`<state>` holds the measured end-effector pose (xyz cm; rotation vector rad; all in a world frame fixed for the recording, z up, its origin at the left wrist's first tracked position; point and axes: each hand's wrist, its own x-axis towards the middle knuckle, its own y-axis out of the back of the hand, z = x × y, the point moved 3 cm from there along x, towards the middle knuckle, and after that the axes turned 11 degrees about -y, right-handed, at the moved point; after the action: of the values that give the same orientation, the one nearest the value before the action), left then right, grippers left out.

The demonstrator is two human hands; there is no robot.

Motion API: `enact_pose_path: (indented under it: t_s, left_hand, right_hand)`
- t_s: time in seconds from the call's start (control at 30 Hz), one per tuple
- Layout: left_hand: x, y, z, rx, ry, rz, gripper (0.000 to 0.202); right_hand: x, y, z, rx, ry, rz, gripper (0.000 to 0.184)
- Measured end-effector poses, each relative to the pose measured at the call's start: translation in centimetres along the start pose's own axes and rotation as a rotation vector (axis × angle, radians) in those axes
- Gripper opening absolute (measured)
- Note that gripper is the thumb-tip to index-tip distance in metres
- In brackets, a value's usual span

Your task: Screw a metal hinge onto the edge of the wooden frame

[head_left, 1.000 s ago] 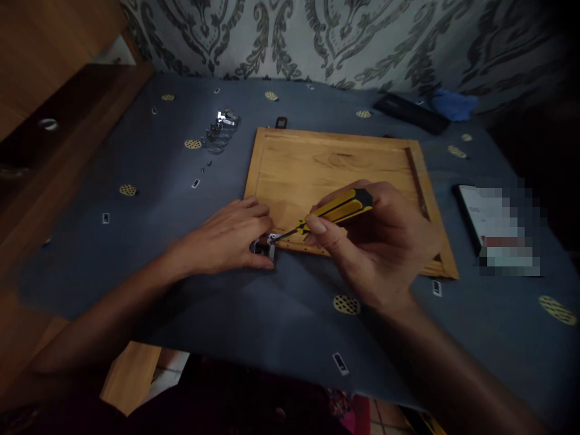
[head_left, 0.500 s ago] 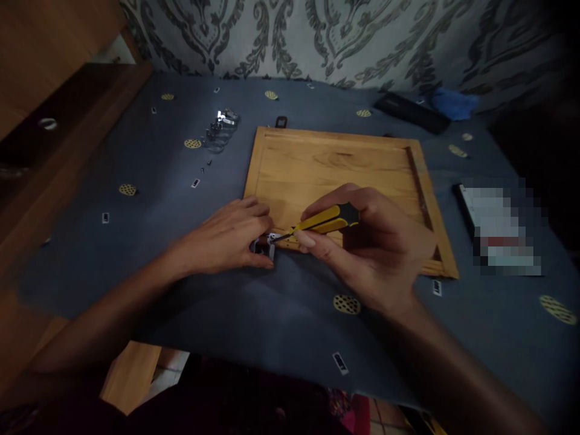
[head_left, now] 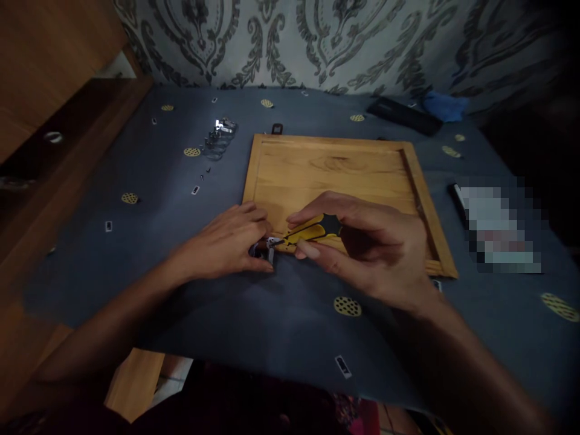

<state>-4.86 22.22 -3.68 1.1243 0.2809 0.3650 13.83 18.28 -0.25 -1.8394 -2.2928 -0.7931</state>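
My right hand (head_left: 385, 248) pinches the handle of a yellow and black screwdriver (head_left: 315, 229) between thumb and fingers. Its tip meets a small shiny metal fitting (head_left: 271, 251) at the near left corner of a framed wooden panel (head_left: 335, 160). My left hand (head_left: 231, 238) is closed round that fitting and the corner, thumb below and fingers above. The fitting looks like a latch or hinge, but my fingers cover much of it. Whether a screw sits under the tip is too small to tell.
Several similar metal fittings (head_left: 220, 139) lie in a row behind the left hand, with small screws (head_left: 205, 174) nearby. A dark clasp (head_left: 277, 128) shows at the panel's far edge. Beyond are a black case (head_left: 405, 116), a blue cloth (head_left: 446, 106) and a blurred-out object (head_left: 496, 226).
My right hand's fingers have shifted forward along the screwdriver, and its handle now lies lower and closer to the fitting. The left hand keeps its hold. The view has tilted slightly.
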Motion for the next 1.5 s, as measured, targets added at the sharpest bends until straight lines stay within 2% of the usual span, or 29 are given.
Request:
enact_pose_path:
  t_s: [0.13,0.3,0.47,0.77,1.2,1.5]
  left_hand:
    - [0.0,0.1,0.0,-0.003,-0.006,0.004,0.035]
    - [0.0,0.2,0.2,-0.011,0.002,0.012,0.036]
    - [0.2,0.3,0.3,-0.008,0.009,-0.009,0.036]
    - [0.3,0.6,0.5,-0.033,0.006,-0.018,0.034]
    - [0.2,0.4,0.4,-0.014,0.006,-0.012,0.037]
    - [0.1,0.3,0.3,-0.002,-0.011,0.002,0.037]
  right_hand:
    - [0.0,-0.1,0.4,0.018,-0.032,0.021,0.014]
    - [-0.5,-0.5,0.8,-0.048,-0.042,0.262,0.034]
    - [-0.8,-0.5,0.4,-0.057,-0.064,0.403,0.034]
    - [-0.6,-0.6,0.8,-0.115,0.022,0.367,0.028]
    - [-0.7,-0.6,1.3,-0.091,0.032,0.344,0.031]
    - [-0.8,-0.5,1.2,-0.150,0.049,0.325,0.025]
